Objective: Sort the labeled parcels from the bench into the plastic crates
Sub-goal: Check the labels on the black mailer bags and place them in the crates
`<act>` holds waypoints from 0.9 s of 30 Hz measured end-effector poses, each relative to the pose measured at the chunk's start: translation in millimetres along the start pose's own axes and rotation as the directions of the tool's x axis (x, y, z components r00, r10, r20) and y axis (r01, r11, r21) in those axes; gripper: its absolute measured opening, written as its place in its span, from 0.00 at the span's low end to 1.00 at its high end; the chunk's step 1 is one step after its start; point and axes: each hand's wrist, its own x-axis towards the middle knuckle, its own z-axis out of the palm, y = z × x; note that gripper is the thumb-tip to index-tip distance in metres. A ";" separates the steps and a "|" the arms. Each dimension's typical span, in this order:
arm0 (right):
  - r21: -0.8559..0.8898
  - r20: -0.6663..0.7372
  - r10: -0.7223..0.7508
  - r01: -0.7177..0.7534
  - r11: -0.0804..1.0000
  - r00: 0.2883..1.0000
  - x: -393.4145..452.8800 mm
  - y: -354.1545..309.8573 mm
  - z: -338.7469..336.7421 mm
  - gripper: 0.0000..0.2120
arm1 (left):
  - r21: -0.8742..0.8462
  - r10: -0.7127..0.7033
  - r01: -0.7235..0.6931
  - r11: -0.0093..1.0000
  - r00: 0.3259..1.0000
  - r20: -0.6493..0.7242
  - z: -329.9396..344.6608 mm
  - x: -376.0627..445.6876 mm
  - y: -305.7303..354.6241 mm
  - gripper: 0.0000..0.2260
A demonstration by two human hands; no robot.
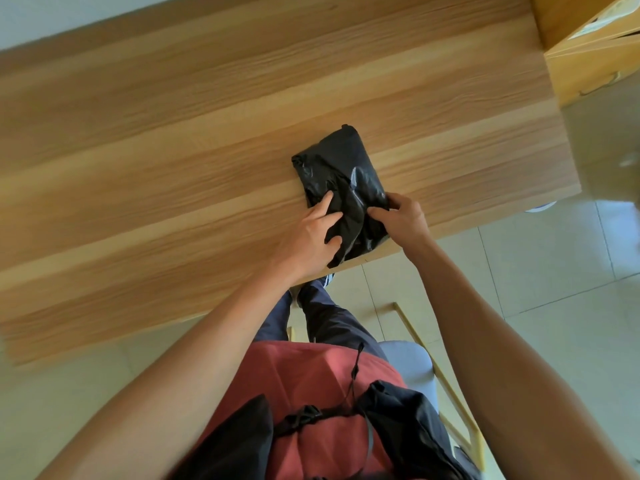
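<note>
On the wooden bench [173, 150], near its front edge, lies 1 black plastic parcel [341, 181], crinkled and glossy, roughly rectangular, with its near end overhanging the edge. Left hand [311, 237] rests on the parcel's left side, index finger extended flat on the film, thumb pressing the near end. Right hand [401, 220] pinches the parcel's right edge between thumb and curled fingers. Both forearms are bare and extended forward. Bench surface shows straight light-brown grain.
</note>
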 end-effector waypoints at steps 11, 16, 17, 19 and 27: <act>0.311 0.151 0.075 -0.119 0.943 0.986 -13.0 -9.9 6.2 0.22 | -0.228 -0.084 0.076 0.971 0.996 -0.026 -5.9 -7.6 -6.0 0.25; 0.333 0.100 -0.028 -0.007 0.943 0.995 -28.7 -21.4 13.3 0.27 | -0.257 -0.135 0.109 0.960 0.987 -0.086 -16.6 -16.4 -15.4 0.24; 0.342 0.057 -0.060 0.037 0.939 0.997 -32.8 -26.0 14.9 0.27 | -0.283 -0.140 0.095 0.954 0.980 -0.143 -21.0 -20.2 -14.2 0.23; 0.331 -0.036 -0.133 0.137 0.934 0.991 -41.2 -37.8 17.2 0.24 | -0.334 -0.131 0.030 0.942 0.950 -0.283 -30.0 -29.2 -9.6 0.21; 0.221 -0.071 -0.476 0.479 0.849 0.877 -74.8 -88.2 27.6 0.25 | -0.799 -0.221 -0.092 0.594 0.937 -0.272 -68.1 -48.0 35.1 0.14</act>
